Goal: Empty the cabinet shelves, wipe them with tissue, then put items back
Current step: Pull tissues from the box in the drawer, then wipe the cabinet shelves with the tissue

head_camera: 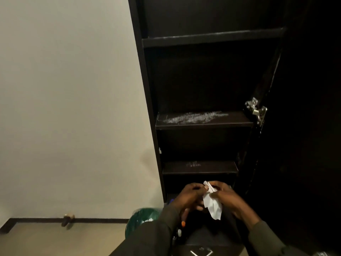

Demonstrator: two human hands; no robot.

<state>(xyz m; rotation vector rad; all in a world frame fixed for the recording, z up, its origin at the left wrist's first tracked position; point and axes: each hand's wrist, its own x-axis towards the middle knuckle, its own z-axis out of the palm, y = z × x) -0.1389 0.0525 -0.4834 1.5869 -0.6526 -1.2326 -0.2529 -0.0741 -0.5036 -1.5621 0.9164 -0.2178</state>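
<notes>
**A:** Nearest to us, at the bottom of the frame, we are looking over our two dark sleeves (158, 235), and just past them we are working the tissue (212, 204) between both hands.

**B:** Right. The left hand (191, 196) is curling its fingers around the tissue's upper left edge, and the right hand (227, 196) is pinching the top corner between thumb and fingertips. Neither hand is spread; both are closed on the paper, and its loose end is hanging down toward lower centre.

**A:** So we are folding or bunching it, by our reading, before wiping.

**B:** We think so. The shelves in the dark cabinet (145, 89) are looking bare. The middle shelf (203, 123), centre right of the frame, is carrying a broad pale smear of dust, and the lower shelf (200, 169) a smaller patch.

**A:** Then we are wanting a firm pad, several layers thick, so it is not tearing on the board.

**B:** And we should be dragging from the back toward the front edge, gathering the dust rather than scattering it. The green bin (140, 220), lower centre beside the left sleeve, is close for dropping the dirty paper.

**A:** What lies below our hands we are not making out; it is too dark.
</notes>
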